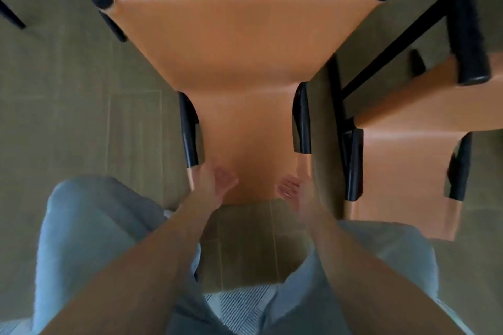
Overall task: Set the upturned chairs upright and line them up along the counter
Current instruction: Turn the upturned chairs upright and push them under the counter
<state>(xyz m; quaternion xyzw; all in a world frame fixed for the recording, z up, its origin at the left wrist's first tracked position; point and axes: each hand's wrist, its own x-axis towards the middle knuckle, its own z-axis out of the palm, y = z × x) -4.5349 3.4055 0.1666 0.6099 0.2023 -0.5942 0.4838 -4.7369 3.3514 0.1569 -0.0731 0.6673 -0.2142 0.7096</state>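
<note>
A chair (239, 43) with tan leather and a black frame fills the middle of the head view, seen from above. Its narrow backrest points toward me. My left hand (217, 181) hovers at the left of the backrest's near edge, fingers apart. My right hand (294, 189) is blurred at the right of that edge, fingers spread. Neither hand visibly grips the leather. A second tan chair (408, 144) with black legs lies beside it on the right, and one thick black leg (465, 22) of it reaches up toward the camera.
Grey-green floor tiles (68, 117) lie all around. A thin black leg (11, 16) of another piece of furniture shows at the far left. My knees in light grey trousers (89, 226) are bent below the hands.
</note>
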